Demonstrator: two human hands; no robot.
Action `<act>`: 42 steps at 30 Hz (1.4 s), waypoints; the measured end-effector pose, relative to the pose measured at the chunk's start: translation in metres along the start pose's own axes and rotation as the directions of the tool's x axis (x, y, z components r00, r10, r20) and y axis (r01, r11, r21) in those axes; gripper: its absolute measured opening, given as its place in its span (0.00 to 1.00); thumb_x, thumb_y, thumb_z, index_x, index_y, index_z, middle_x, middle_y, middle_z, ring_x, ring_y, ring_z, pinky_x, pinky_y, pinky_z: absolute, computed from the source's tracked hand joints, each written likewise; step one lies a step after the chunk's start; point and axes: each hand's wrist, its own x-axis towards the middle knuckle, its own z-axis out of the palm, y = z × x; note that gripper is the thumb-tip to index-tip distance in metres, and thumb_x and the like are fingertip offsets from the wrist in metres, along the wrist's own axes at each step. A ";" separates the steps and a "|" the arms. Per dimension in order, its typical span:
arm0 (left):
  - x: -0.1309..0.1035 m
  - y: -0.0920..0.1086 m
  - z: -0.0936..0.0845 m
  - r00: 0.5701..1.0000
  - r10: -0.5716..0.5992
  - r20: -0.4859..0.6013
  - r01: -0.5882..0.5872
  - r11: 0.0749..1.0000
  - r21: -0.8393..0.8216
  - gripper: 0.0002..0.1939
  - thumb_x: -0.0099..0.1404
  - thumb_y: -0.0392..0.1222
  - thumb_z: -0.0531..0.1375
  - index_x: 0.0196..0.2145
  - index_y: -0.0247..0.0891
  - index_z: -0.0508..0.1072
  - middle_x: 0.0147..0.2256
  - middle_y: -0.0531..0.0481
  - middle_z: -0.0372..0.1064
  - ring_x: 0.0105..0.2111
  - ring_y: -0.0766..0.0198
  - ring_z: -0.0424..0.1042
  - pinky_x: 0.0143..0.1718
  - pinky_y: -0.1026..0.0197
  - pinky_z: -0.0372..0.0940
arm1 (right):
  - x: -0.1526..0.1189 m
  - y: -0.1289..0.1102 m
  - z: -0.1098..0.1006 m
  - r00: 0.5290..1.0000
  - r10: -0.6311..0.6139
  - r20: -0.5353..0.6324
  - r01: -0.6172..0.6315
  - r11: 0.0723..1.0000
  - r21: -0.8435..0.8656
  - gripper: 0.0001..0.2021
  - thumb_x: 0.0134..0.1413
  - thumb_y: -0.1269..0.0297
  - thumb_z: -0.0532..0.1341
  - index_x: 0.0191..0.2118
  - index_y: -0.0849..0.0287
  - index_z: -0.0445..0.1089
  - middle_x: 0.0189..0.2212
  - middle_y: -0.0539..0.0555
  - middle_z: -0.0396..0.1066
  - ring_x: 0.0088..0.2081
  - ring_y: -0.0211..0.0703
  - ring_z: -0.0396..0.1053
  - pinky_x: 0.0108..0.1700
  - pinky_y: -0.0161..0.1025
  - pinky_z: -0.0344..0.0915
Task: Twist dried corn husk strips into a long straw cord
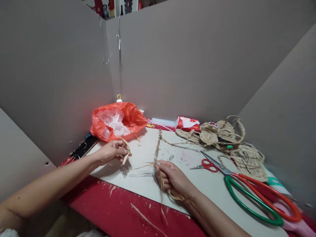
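Observation:
My right hand (171, 177) pinches the lower end of a braided straw cord (157, 148), which lies upward across the white board (145, 144). Loose straw strands (161, 181) hang below its fingers, and a few more stick out to the left of the pinch. To the left, near the plastic bag, my left hand (115, 152) is closed on a pale, flat straw strip (126, 157). A gap separates the two hands. From the cord a thin twisted strand (176, 144) runs right toward the woven straw pieces (209, 133).
An orange-red plastic bag (135, 117) with white plastic inside sits at the back left. Small red-handled scissors (209, 165) and large green-and-orange-handled scissors (251, 197) lie right. Behind stands a red tissue pack (187, 123). Grey panels (172, 65) enclose the table; scraps dot the red cloth (118, 204).

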 end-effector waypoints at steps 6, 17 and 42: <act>-0.003 -0.006 0.018 0.990 0.050 -0.132 -0.064 0.993 -0.102 0.14 0.45 0.37 0.69 0.29 0.33 0.70 0.26 0.55 0.65 0.24 0.74 0.63 0.25 0.68 0.59 | -0.001 0.001 0.005 1.000 -0.026 -0.010 0.025 0.999 -0.026 0.19 0.47 0.53 0.65 0.23 0.58 0.55 0.13 0.36 0.40 0.15 0.24 0.31 0.15 0.25 0.31; -0.018 0.008 0.009 0.938 0.261 -0.227 -0.262 0.965 0.025 0.08 0.51 0.37 0.65 0.28 0.33 0.69 0.25 0.53 0.68 0.27 0.69 0.69 0.33 0.64 0.66 | -0.002 0.001 0.006 0.999 -0.036 -0.003 0.036 0.999 -0.039 0.18 0.49 0.54 0.64 0.23 0.58 0.55 0.12 0.36 0.41 0.15 0.24 0.32 0.15 0.26 0.31; -0.007 -0.047 0.081 0.757 0.542 0.365 -0.608 0.381 0.696 0.07 0.63 0.33 0.52 0.35 0.36 0.70 0.31 0.47 0.72 0.32 0.65 0.69 0.37 0.65 0.62 | 0.001 0.004 0.015 0.952 -0.082 -0.295 0.112 0.990 0.086 0.17 0.42 0.52 0.65 0.25 0.58 0.59 0.11 0.35 0.44 0.13 0.23 0.34 0.14 0.25 0.32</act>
